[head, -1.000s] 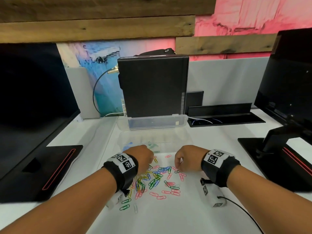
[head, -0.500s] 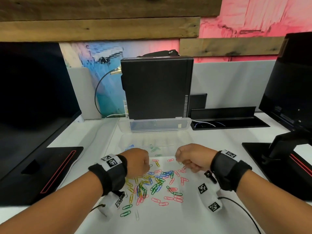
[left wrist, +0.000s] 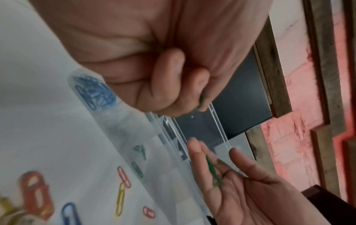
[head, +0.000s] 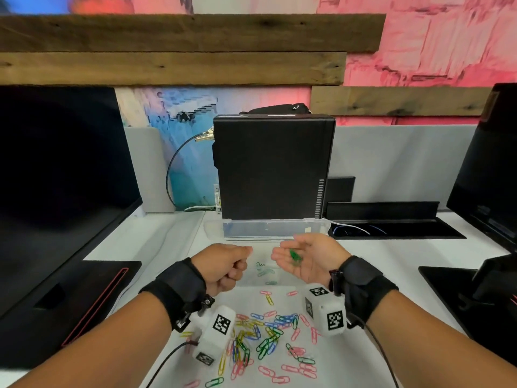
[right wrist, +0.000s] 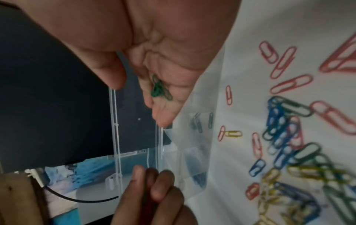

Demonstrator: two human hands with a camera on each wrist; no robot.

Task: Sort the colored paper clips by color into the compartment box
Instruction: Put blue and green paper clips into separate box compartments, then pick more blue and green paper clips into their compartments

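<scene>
R hand palm up, fingers flat, green clips on it; L hand fisted; L wrist cam shows green clip pinched.

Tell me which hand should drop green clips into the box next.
Right. The right hand lies palm up over the compartment box with green clips resting on it, near the green ones already inside. The left hand is curled, pinching what looks like one green clip.

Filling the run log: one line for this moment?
right hand: palm up, green clips | left hand: curled, green clip | over compartment box
</scene>
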